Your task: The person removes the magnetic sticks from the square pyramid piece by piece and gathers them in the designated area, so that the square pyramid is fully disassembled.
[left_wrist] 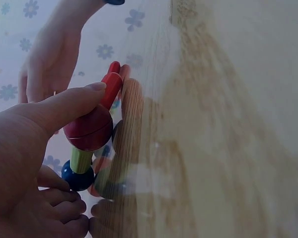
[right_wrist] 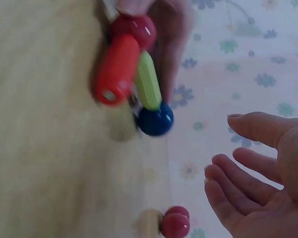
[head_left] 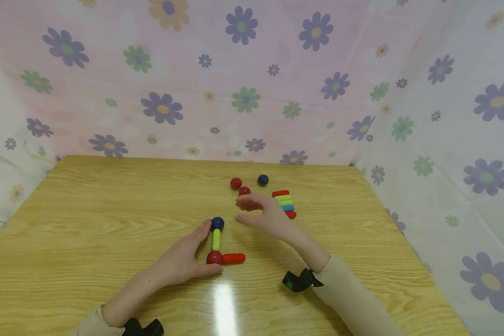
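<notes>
My left hand (head_left: 184,256) holds an L-shaped piece made of toy building balls and sticks. Its thumb presses the red ball (head_left: 214,257), while the fingertips touch the blue ball (head_left: 217,223). Between these balls runs a yellow-green stick (head_left: 216,240). A red stick (head_left: 233,258) juts rightward from the red ball, its free end showing a small metallic spot in the right wrist view. Above the table to the right, my right hand (head_left: 269,216) holds nothing; its fingers are spread loosely, thumb apart. It partly hides a loose red ball (head_left: 244,191) and the row of sticks in the head view.
Farther back lie another red ball (head_left: 235,183) and a loose blue ball (head_left: 262,179). Beyond the right hand is a row of several sticks (head_left: 283,198) in red, yellow-green and blue. Flowered cloth (head_left: 210,112) hangs behind the wooden table (head_left: 109,210) and along its right side.
</notes>
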